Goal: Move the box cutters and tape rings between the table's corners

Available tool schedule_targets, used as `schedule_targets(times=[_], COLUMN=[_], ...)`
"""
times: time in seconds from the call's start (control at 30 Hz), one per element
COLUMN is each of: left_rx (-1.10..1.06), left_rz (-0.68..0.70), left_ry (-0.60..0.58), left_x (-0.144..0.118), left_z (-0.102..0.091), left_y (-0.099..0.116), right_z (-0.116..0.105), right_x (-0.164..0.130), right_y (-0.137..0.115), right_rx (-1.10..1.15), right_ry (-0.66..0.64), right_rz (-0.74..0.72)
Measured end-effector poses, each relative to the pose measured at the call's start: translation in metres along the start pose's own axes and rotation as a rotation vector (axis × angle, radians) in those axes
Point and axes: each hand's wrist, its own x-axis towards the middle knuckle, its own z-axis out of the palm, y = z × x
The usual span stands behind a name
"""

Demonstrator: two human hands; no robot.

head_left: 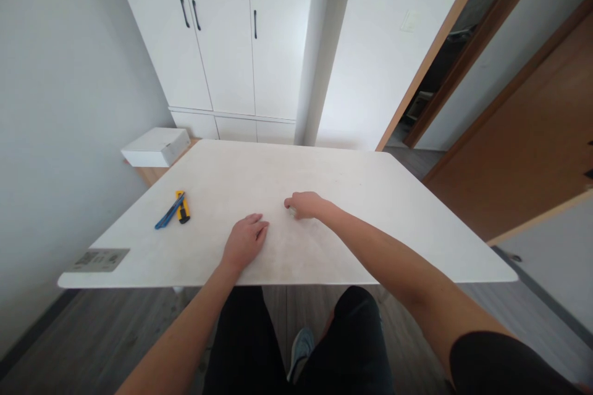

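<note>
Our left hand point(244, 241) lies flat, palm down on the white table point(370, 197), fingers spread, grasping nothing. Our right hand point(306, 204), at its 2 o'clock, is curled around something small and pale under the fingers; we cannot tell what it is. Utility knife point(182, 207) and blue pen point(167, 213) sit untouched, well apart at 9 o'clock. Work looks barely begun.
</note>
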Motion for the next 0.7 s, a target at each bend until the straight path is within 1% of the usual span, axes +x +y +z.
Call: schedule_targets(times=[0.17,0.7], left_rx=[0.004,-0.001], left_rz=[0.0,0.015], left_ry=[0.004,0.005], left_x=[0.0004,-0.0003], left_z=[-0.0001,0.0011], left_y=[0.0001,-0.0019], right_z=[0.0052,0.0023], right_x=[-0.0008,-0.0049], right_y=[-0.0022,-0.0045], right_rx=[-0.03,-0.018], right_ry=[0.036,0.038], right_rz=[-0.023,-0.02])
